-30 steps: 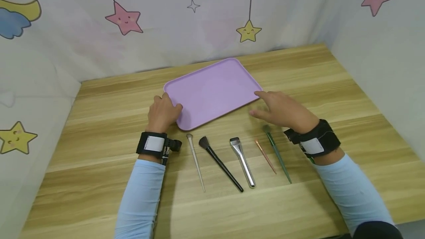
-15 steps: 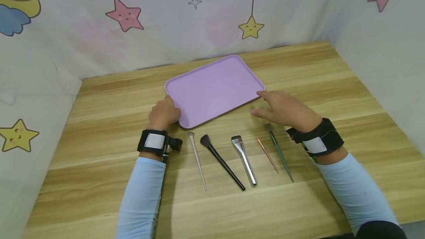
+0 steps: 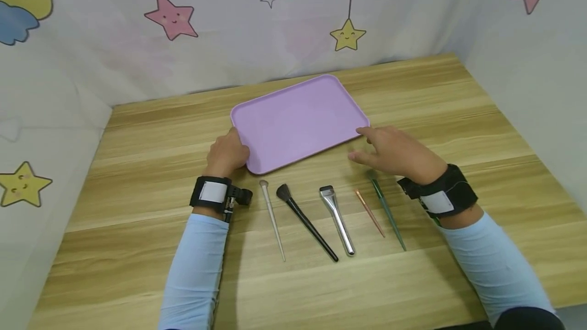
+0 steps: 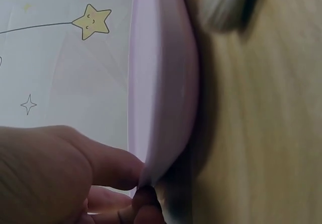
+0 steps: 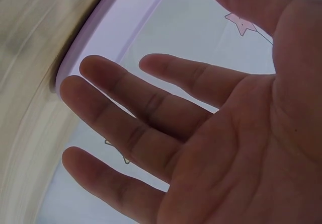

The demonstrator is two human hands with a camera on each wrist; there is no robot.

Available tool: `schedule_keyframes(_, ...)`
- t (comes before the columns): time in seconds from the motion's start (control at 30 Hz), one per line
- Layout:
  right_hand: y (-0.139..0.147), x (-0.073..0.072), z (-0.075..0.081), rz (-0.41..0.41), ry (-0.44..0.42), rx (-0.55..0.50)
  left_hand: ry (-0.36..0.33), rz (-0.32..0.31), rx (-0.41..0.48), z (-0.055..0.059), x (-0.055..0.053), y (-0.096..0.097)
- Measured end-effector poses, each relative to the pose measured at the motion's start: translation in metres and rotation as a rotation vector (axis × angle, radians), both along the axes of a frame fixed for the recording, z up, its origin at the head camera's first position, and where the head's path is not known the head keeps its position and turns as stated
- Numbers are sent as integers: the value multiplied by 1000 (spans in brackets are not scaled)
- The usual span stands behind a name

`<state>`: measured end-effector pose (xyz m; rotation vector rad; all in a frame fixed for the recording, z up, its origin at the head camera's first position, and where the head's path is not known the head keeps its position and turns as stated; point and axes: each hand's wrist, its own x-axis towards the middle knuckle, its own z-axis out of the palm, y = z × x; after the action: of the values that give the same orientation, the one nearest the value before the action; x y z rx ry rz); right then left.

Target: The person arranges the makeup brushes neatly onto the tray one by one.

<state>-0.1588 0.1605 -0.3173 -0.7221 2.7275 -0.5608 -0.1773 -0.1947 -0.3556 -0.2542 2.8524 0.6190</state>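
Observation:
A lilac rectangular tray (image 3: 300, 116) lies askew at the back of the wooden table. My left hand (image 3: 227, 154) pinches its left edge near the front corner; the left wrist view shows the thumb (image 4: 113, 166) on the upper side of the rim and fingers curled beneath. At the tray's right front corner is my right hand (image 3: 396, 154), fingers extended and spread, the index fingertip right at the rim. Nothing is in its palm (image 5: 241, 148). In front of the tray lie a pale thin makeup brush (image 3: 273, 220) and a black makeup brush (image 3: 307, 223).
Also in the brush row are a silver flat-headed brush (image 3: 337, 220), a small rose-gold brush (image 3: 370, 213) and a green brush (image 3: 387, 213). Behind the wooden table (image 3: 137, 167) hangs a white curtain (image 3: 238, 50) with star drawings, and a pale wall (image 3: 527, 90) borders the right.
My left hand's fingers, earlier reaching over the tray's edge, have closed on its rim. The tray has shifted slightly to the right. My right hand stays spread at its corner.

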Motion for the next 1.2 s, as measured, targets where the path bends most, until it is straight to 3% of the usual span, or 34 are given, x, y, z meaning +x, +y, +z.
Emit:
schedule_keyframes(0.23,1,1,-2,24,21,-1,-6,6,18,-2,-2,0)
schedule_keyframes(0.73,6,8,-5,72,88,-58,82,-4,43,-6,-8,-3)
schedule_keyframes(1.0,11,11,-3,41,51,-21,106,-17,49,-11,-11,-3)
schedule_keyframes(1.2,15,15,-4,89,53,38,104,-7,80,-13,-13,-2)
